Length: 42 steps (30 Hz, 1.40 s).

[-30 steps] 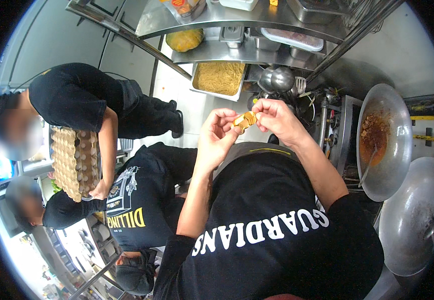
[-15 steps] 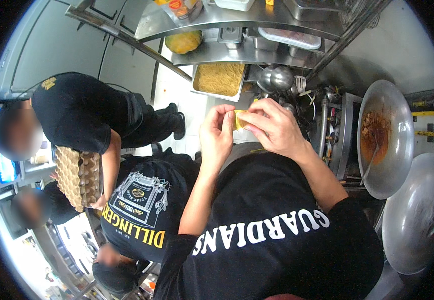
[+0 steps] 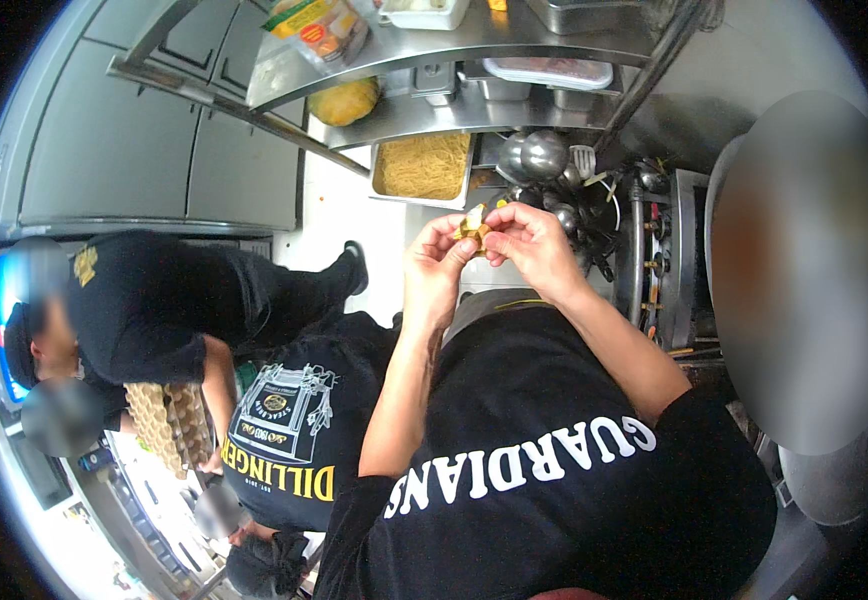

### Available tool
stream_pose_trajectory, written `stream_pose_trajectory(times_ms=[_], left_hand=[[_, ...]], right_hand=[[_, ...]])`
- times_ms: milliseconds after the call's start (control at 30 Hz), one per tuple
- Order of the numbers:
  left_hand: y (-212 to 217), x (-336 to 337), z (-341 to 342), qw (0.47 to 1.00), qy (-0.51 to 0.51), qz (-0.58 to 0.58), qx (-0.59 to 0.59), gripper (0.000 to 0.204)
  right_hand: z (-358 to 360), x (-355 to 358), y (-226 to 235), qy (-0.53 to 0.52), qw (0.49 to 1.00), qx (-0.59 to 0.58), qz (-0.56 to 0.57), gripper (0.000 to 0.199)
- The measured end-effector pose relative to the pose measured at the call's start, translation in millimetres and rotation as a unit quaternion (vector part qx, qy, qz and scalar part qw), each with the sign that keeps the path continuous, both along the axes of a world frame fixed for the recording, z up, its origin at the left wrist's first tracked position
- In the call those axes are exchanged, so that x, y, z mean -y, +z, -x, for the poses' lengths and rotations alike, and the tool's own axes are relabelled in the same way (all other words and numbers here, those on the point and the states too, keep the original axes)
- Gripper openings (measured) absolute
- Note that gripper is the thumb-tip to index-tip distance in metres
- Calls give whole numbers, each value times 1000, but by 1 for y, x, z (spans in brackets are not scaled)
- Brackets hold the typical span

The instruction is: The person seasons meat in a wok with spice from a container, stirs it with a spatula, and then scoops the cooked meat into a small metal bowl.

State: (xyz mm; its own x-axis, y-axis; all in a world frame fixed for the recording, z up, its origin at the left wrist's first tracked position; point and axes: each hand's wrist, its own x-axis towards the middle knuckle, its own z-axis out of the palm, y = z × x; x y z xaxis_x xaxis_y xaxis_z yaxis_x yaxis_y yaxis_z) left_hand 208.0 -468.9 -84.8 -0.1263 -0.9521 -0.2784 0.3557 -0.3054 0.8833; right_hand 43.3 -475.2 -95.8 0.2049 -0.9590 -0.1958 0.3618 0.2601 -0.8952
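Observation:
Both hands meet in front of my body, around a small yellow foil wrapper (image 3: 475,215). It is folded open and shows a pale inner side, with something brownish at its lower part; it looks like a stock cube, but is too small to be sure. My left hand (image 3: 434,268) pinches it from the left between thumb and fingers. My right hand (image 3: 532,248) is closed on its right edge, thumb and fingertips bent in. Beyond the hands stands a metal pan of yellow noodles (image 3: 422,168).
Ladles (image 3: 544,155) and a slotted turner (image 3: 582,160) cluster past my right hand. A wok (image 3: 804,300), blurred, sits at the right over the stove. Steel shelves (image 3: 394,62) rise ahead. At left, a person (image 3: 169,300) carries egg trays (image 3: 166,425), near another person in black (image 3: 279,410).
The yellow wrapper was a closed packet; now it is opened out with brown showing. The person with the egg trays has shifted nearer on the left.

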Motion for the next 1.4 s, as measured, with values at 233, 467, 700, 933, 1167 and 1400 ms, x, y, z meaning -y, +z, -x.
stream_pose_trajectory(times_ms=[233, 467, 700, 933, 1167, 1400], left_hand=[[-1, -11, 38, 974, 55, -159, -151, 23], [-22, -10, 39, 967, 56, -200, -145, 18], [-28, -10, 89, 975, -34, -204, -86, 16], [-25, -9, 105, 967, -82, -223, -89, 14], [-12, -3, 119, 967, -72, -223, -101, 13], [-71, -25, 8, 979, 75, -184, 41, 19]], right_hand=[[57, -23, -5, -131, 981, -51, 134, 21], [255, -69, -26, -462, 713, -521, 86, 23], [159, -61, 30, -218, 887, -386, 129, 21], [101, -56, -14, -170, 893, -358, 211, 19], [114, -57, -15, -224, 908, -252, 249, 19], [310, -76, -26, -525, 699, -456, 165, 20]])
